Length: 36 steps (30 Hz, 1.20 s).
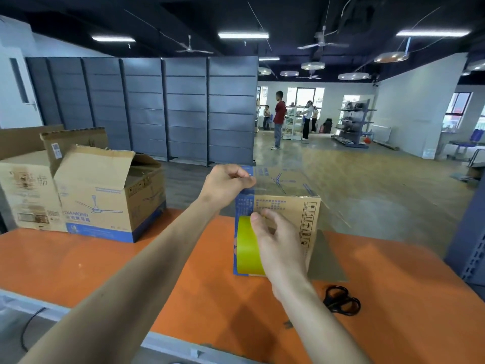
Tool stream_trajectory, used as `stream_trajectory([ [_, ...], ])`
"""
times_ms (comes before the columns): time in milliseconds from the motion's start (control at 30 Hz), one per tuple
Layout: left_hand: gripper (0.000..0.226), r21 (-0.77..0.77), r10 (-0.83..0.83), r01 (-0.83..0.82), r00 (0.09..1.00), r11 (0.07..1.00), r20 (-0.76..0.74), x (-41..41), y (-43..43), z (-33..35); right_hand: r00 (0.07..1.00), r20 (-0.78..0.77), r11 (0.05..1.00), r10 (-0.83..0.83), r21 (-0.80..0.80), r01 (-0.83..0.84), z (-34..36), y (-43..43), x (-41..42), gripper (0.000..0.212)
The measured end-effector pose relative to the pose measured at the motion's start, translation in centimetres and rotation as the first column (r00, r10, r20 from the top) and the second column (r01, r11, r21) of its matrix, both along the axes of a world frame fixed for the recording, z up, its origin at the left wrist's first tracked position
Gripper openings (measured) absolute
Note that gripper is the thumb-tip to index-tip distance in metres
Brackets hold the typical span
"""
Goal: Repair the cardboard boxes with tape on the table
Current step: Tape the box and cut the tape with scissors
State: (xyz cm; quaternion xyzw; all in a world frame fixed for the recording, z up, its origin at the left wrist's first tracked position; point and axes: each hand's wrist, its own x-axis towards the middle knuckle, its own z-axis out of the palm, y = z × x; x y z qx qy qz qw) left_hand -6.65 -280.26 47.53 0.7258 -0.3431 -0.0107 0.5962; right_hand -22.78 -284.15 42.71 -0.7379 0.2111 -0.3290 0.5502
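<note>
A closed cardboard box with blue print stands on the orange table. My left hand pinches the end of a clear tape strip against the box's top near corner. My right hand grips a yellow-green tape roll held against the box's front face, below the left hand. Clear tape runs from the roll up to the top edge. Black scissors lie on the table to the right of my right forearm.
An open cardboard box with a fan drawing stands at the table's left, and another open carton stands beside it. Grey shelving panels stand behind. People stand far off on the shop floor. A grey rack post rises at right.
</note>
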Motion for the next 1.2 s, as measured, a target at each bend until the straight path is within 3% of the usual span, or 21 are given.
stream_trajectory([
  [133,0.02,0.021,0.031,-0.031,0.999,0.999,0.022,0.1,-0.3,-0.3,1.0,-0.002,1.0,-0.015,-0.021,0.015,-0.2,-0.4,-0.4,0.035],
  [267,0.027,0.038,0.098,-0.101,0.993,0.994,0.072,-0.1,-0.5,-0.6,1.0,-0.009,0.998,-0.023,-0.061,0.022,-0.2,-0.6,-0.5,0.037],
  [367,0.026,0.065,0.182,-0.199,0.962,0.978,0.202,-0.5,-0.7,-0.6,1.0,-0.007,0.998,-0.025,-0.066,0.024,-0.4,-0.9,-0.4,0.037],
  [500,0.029,0.175,0.277,-0.381,0.858,0.908,0.433,-1.1,-1.1,-0.6,1.0,-0.005,0.997,-0.027,-0.069,0.026,-0.8,-0.9,-0.4,0.042],
  [600,0.051,0.269,0.345,-0.476,0.842,0.837,0.415,-0.6,-0.5,0.3,1.0,-0.02,0.998,-0.007,-0.06,0.006,-1.3,-1.0,-0.5,0.038],
  [700,0.047,0.337,0.319,-0.435,0.882,0.835,0.348,0.1,0.0,0.5,1.0,-0.022,0.998,-0.006,-0.063,0.005,-1.9,-1.2,-0.4,0.035],
  [833,0.005,0.175,0.279,-0.381,0.861,0.908,0.426,-0.5,0.2,-0.4,0.999,-0.048,0.997,-0.015,-0.075,0.012,-2.3,-0.9,-0.2,0.039],
  [933,0.012,0.081,0.111,-0.173,0.861,0.981,0.497,-0.9,0.7,-0.4,0.999,-0.045,0.996,-0.008,-0.085,0.004,-3.0,-1.2,-0.2,0.038],
  [1033,0.02,0.191,-0.106,-0.008,0.809,0.982,0.578,-1.4,1.5,-1.0,0.999,-0.042,0.995,-0.008,-0.101,0.004,-3.1,-1.2,-0.5,0.039],
  [1200,0.051,0.338,-0.154,-0.047,0.826,0.94,0.542,-0.4,1.9,-2.7,1.0,-0.014,0.991,-0.016,-0.134,0.014,-3.1,-1.1,-0.5,0.054],
])
